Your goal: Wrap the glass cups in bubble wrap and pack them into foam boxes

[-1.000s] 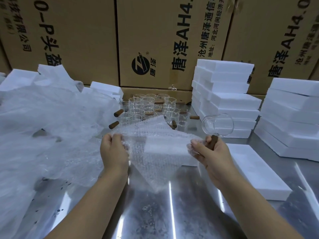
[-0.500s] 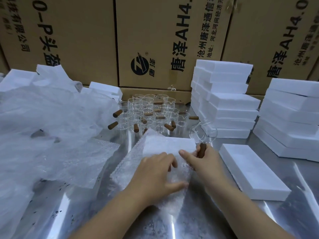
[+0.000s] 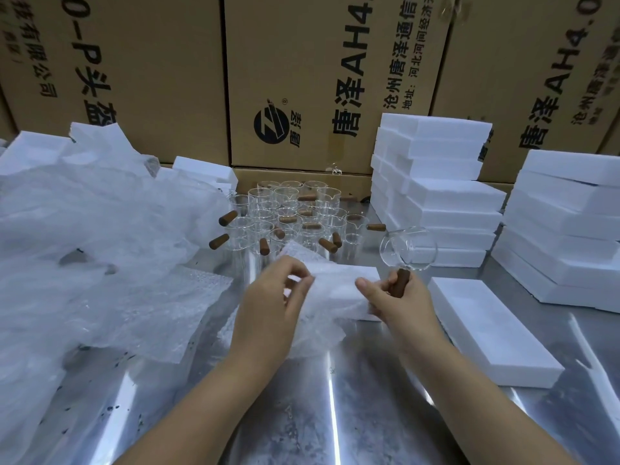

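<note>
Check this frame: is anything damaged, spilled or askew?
Nothing looks broken or spilled. The only untidy item is the foam box stack, its layers visibly offset. The right hand holds a glass cup by its wooden handle, intact.

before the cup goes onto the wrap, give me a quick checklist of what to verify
1. Cup held: ok, right hand grips its wooden handle.
2. Wrap held: ok, left hand pinches it.
3. Wrap lying flat: not ok, crumpled between the hands.
4. Cup clear of the other cups: ok, apart from them.
5. Foam box near: ok, by the right hand.
6. Cup free of cracks: cannot tell.
</note>
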